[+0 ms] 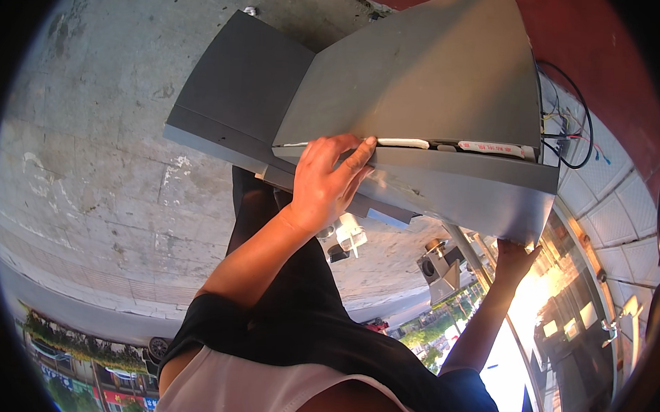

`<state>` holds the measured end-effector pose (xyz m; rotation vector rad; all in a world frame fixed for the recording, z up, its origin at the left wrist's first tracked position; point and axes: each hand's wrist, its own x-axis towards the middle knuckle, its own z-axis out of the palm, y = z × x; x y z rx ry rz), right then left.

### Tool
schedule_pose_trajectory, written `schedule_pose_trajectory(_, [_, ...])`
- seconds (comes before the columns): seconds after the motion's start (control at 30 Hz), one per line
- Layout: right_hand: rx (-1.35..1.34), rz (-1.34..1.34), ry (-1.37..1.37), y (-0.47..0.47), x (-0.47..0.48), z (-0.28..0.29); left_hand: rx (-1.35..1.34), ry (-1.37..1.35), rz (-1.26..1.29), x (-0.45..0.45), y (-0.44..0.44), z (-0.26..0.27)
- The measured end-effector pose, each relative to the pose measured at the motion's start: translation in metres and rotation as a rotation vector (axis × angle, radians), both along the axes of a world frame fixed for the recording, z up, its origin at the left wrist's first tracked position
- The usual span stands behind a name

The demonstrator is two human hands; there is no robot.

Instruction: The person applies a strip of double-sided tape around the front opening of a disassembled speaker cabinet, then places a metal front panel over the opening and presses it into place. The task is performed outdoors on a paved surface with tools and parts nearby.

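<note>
Before me stands a large grey sheet-metal appliance cabinet (416,83), with a long curved grey front panel (445,177) along its near edge. My left hand (333,181) rests with its fingertips and thumb at the narrow gap between cabinet and panel. Inside that gap show a white strip (403,143) and a white piece with red writing (493,148). My right hand (516,256) is at the lower right end of the panel, its fingers largely hidden beneath it. A darker grey box-shaped part (242,67) adjoins the cabinet on the left.
A black cable (584,100) and loose coloured wires hang from the cabinet's right end, over pale tiles (608,210). Grey concrete (104,116) extends to the left. Below the panel, a clear container (351,234) and a dark-and-silver appliance (437,267) stand on the ground. A glass door frame is at right.
</note>
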<state>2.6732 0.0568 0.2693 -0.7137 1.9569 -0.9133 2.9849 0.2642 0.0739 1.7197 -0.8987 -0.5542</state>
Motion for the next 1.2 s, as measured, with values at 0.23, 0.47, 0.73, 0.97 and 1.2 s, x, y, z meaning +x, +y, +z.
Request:
schedule_pose_trajectory(0.23, [0.031,0.100,0.053,0.001,-0.004,0.000,0.040,0.007,0.050,-0.001,-0.002,0.006])
schedule_pose_trajectory(0.47, [0.049,0.082,-0.058,-0.004,-0.008,0.003,-0.052,0.006,0.112,-0.007,-0.014,0.016])
schedule_pose_trajectory(0.73, [0.003,0.041,-0.106,0.001,0.013,0.005,-0.082,0.047,0.132,-0.011,-0.018,0.015])
schedule_pose_trajectory(0.97, [0.003,0.054,-0.102,0.000,0.011,0.007,-0.186,0.131,0.167,-0.014,-0.034,0.014])
schedule_pose_trajectory(1.2, [-0.044,-0.039,-0.205,-0.005,0.006,0.004,-0.183,0.275,0.060,-0.024,-0.036,0.014])
